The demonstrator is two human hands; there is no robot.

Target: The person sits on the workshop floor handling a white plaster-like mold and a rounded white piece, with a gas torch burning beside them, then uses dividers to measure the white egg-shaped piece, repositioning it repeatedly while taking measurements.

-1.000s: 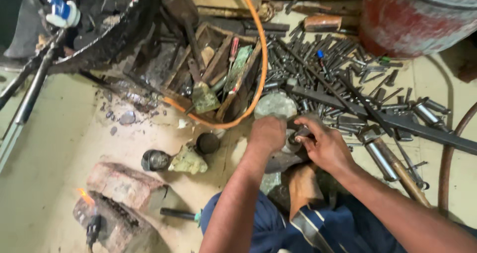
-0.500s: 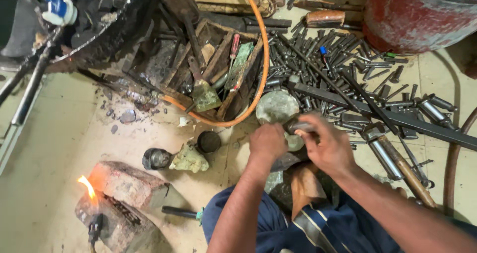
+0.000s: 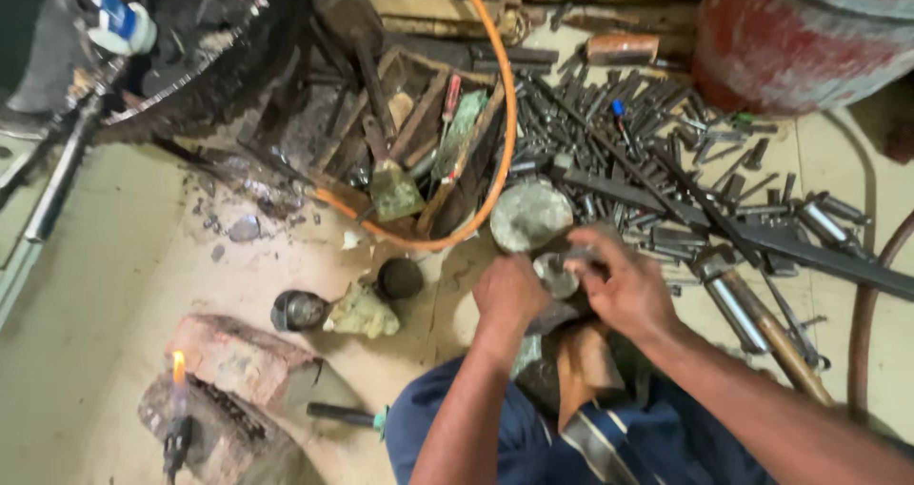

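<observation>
- The left hand (image 3: 509, 295) is curled shut around a small round metal part (image 3: 555, 274), holding it from the left side.
- The right hand (image 3: 624, 285) is bent over the same part, with its fingers (image 3: 583, 247) pinched on the top of it.
- The part sits between the two hands, low in the middle of the view, just above the person's knees.
- I cannot tell what kind of part it is, because the hands hide most of it.
- A gray stone (image 3: 530, 215) lies on the floor just above the hands.
- An orange hose (image 3: 505, 133) loops around a wooden box (image 3: 419, 133) full of old tools.
- A big pile of dark metal rods (image 3: 647, 161) lies to the right of the box.
- A red drum (image 3: 809, 38) stands in the top right corner.
- A small black cup (image 3: 400, 277) is on the floor to the left of the hands.
- A round black lump (image 3: 297, 310) and a pale green rag (image 3: 362, 312) lie beside the cup.
- Two bricks (image 3: 238, 361) are at the bottom left.
- A small torch (image 3: 177, 428) with a little flame (image 3: 177, 366) stands by the bricks.
</observation>
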